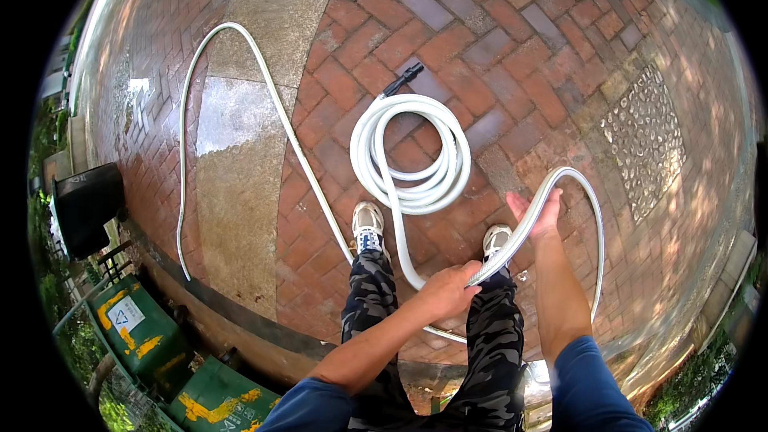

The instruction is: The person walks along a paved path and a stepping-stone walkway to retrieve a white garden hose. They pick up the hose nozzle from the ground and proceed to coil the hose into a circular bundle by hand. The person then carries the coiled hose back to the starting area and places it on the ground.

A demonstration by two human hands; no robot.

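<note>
A white garden hose (458, 150) lies coiled in several loops on the brick paving, ahead of my shoes. Its end carries a black hose nozzle (403, 79) pointing up and to the right. From the coil the hose runs back between my feet to my left hand (449, 291), which is closed around it in front of my thighs. My right hand (543, 213) is under the hose farther along, palm up, fingers apart, with the hose resting across it. Beyond that hand the hose bends over and drops to the right. Another stretch of hose loops out across the paving at the left.
Green waste bins (144, 333) with yellow marks stand behind a low kerb (240, 312) at the lower left, and a black bin (90, 207) is above them. The paving looks wet in places. A pebbled patch (645, 141) is at the right.
</note>
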